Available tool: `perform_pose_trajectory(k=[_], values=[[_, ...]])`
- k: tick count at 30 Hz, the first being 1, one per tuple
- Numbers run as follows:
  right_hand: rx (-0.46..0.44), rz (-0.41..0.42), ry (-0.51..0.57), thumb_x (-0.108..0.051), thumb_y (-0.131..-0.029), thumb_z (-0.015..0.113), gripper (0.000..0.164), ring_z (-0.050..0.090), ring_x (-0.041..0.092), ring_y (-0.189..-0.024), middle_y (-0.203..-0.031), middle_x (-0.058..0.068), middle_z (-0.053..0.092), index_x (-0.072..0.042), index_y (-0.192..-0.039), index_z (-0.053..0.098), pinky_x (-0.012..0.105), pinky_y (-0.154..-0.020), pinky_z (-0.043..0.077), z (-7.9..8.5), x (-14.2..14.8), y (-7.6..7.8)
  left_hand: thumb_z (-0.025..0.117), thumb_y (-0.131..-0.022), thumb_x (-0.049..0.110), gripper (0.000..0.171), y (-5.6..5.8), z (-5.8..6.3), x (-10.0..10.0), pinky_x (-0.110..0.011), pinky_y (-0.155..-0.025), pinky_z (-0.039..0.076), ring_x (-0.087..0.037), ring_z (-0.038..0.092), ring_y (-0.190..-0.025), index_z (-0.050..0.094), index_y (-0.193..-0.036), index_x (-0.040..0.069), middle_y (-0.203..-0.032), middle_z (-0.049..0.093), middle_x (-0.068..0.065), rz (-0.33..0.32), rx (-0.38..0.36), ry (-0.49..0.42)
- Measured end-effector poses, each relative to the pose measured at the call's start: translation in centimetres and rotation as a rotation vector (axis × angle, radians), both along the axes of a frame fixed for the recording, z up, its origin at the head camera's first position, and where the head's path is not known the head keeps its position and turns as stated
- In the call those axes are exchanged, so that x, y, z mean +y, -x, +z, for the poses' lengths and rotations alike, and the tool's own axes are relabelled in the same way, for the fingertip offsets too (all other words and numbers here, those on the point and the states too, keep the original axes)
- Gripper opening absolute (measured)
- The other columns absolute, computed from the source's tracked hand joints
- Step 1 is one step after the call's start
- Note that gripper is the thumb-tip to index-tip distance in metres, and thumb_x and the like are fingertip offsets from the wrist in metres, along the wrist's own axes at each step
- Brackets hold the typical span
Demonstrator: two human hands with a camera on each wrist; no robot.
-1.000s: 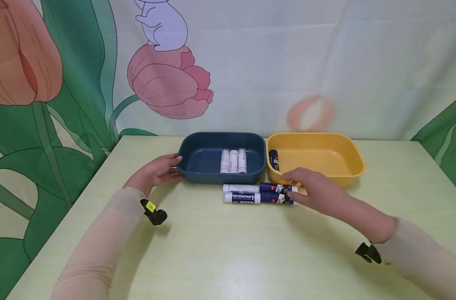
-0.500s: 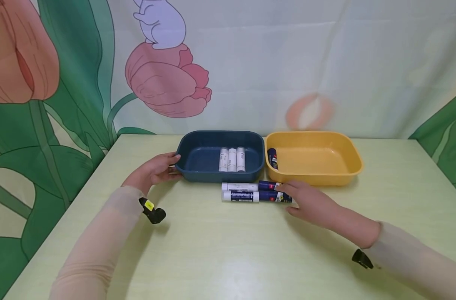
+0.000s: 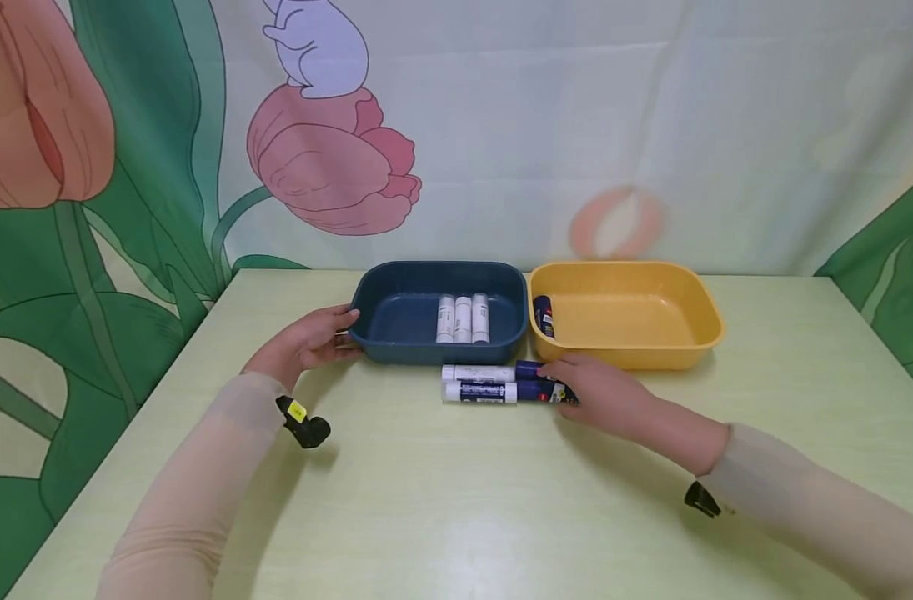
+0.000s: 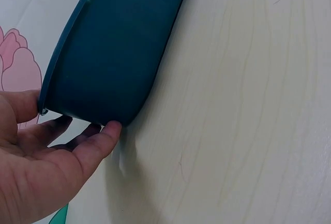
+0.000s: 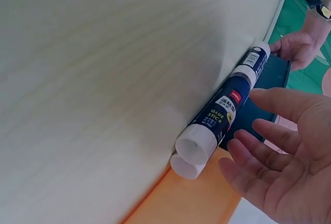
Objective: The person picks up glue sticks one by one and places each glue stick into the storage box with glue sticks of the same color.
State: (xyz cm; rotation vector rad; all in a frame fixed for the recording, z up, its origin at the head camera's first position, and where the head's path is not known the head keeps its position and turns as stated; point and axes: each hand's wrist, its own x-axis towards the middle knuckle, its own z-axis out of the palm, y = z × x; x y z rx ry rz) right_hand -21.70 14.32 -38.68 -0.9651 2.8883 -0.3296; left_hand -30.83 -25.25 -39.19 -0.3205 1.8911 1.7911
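Observation:
Several glue sticks lie in two rows on the table, with a white tube [image 3: 479, 373] and a navy glue stick [image 5: 216, 111] among them. My right hand [image 3: 599, 392] is at their right end, its fingertips overlapping the navy ends in the head view. In the right wrist view its thumb and fingers are spread beside the navy stick, not closed round it. My left hand [image 3: 313, 340] holds the left end of a dark blue basin [image 3: 437, 354], one digit at the rim and others against the end wall [image 4: 98, 94]. Three white glue sticks [image 3: 463, 320] lie in that basin.
A yellow basin [image 3: 651, 358] stands right of the blue one, with a navy glue stick [image 3: 544, 317] at its left side. Behind the table [image 3: 441, 500] hangs a cloth [image 3: 516, 133] printed with flowers. A small black device is strapped at each wrist.
My right hand has moved left, from beside the yellow basin's front to the navy ends of the glue sticks. My left hand stays at the blue basin. The view has shifted slightly.

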Motion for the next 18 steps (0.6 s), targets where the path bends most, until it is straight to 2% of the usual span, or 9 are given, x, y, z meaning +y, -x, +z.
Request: perform_pose_trajectory(k=[7, 18], values=[[0.084, 0.017, -0.056, -0.01, -0.087, 0.08, 0.043, 0.067, 0.03, -0.111, -0.123, 0.015, 0.07, 0.001, -0.126, 0.067, 0.043, -0.096, 0.059, -0.4, -0.5, 0.3, 0.026, -0.114, 0.023, 0.059, 0.1, 0.0, 0.0, -0.049, -0.129, 0.025, -0.035, 0.023, -0.157, 0.001, -0.166, 0.014, -0.172, 0.012, -0.02, 0.003, -0.002, 0.014], [0.114, 0.001, -0.094, -0.009, -0.087, 0.08, 0.04, 0.065, 0.03, -0.107, -0.117, 0.015, 0.068, -0.001, -0.124, 0.068, 0.043, -0.093, 0.059, -1.2, -0.6, 0.3, 0.025, -0.114, 0.023, 0.059, 0.1, 0.0, 0.0, -0.049, -0.129, 0.023, -0.035, 0.022, -0.157, 0.0, -0.166, 0.013, -0.172, 0.012, -0.021, -0.013, -0.005, -0.001]])
